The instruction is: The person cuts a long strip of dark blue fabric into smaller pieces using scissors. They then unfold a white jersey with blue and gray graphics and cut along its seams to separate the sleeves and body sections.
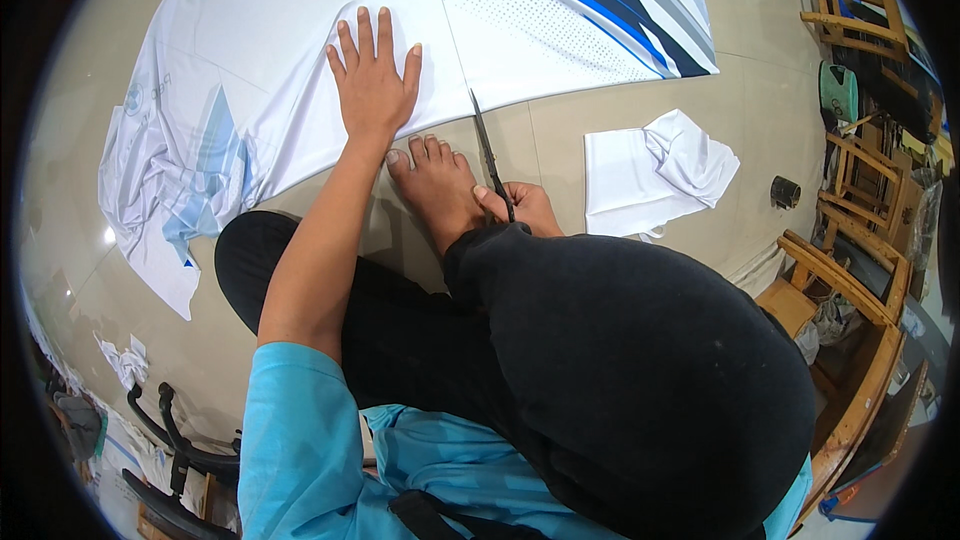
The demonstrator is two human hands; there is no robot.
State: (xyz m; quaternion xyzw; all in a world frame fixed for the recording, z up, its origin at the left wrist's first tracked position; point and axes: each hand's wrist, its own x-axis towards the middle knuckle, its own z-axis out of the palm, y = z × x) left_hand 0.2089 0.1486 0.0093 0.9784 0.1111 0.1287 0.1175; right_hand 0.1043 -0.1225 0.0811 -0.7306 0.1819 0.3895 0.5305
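A large white fabric sheet (300, 50) with a blue, navy and grey printed panel (610, 20) is spread over the tiled floor in front of me. My left hand (377, 85) lies flat on it with fingers spread, close to its near edge. In my right hand (525, 208) is a pair of dark scissors (488, 150), gripped low beside my bare foot (437, 180). The blades point away from me, and their tip meets the fabric's near edge. Part of my right hand and the scissor handles are hidden behind my black-clad knee (640, 360).
A folded white cloth piece (640, 175) lies on the floor to the right. Bunched fabric (180, 170) gathers at the left. Wooden frames (850, 280) and a dark cylinder (785, 192) stand along the right. A black chair base (185, 450) is at lower left, near a small cloth scrap (127, 360).
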